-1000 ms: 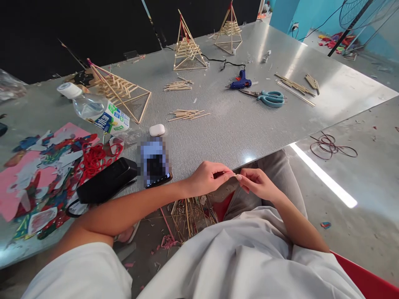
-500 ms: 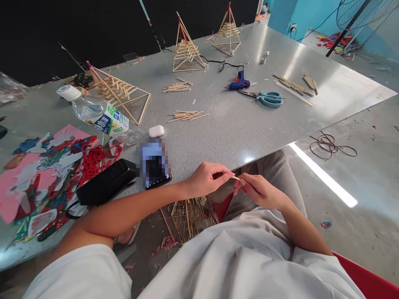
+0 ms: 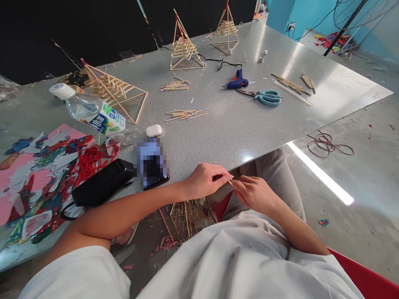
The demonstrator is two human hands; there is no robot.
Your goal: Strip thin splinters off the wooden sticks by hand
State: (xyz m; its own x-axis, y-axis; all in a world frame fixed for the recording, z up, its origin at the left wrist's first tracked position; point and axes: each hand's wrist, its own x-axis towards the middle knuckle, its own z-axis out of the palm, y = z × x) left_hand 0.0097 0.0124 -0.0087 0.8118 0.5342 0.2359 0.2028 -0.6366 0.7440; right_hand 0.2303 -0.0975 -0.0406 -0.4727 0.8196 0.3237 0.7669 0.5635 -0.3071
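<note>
My left hand (image 3: 204, 180) and my right hand (image 3: 253, 192) meet just below the near edge of the metal table (image 3: 237, 124), over my lap. Between the fingertips of both hands is a short thin wooden stick (image 3: 230, 182); the left pinches one end, the right touches the other. A phone (image 3: 152, 164) lies on the table just left of my left hand. Loose sticks (image 3: 185, 114) lie further out on the table.
Three stick pyramids (image 3: 182, 45) stand on the table, one tipped over (image 3: 116, 92) beside a water bottle (image 3: 89, 110). A blue glue gun (image 3: 237, 80), teal scissors (image 3: 264, 98), a black case (image 3: 102, 185) and coloured paper scraps (image 3: 40, 166) also lie there. Stick offcuts (image 3: 187, 214) litter the floor.
My right hand has dropped slightly and turned, its fingers sliding along the stick. The left hand has hardly moved. The view has shifted slightly.
</note>
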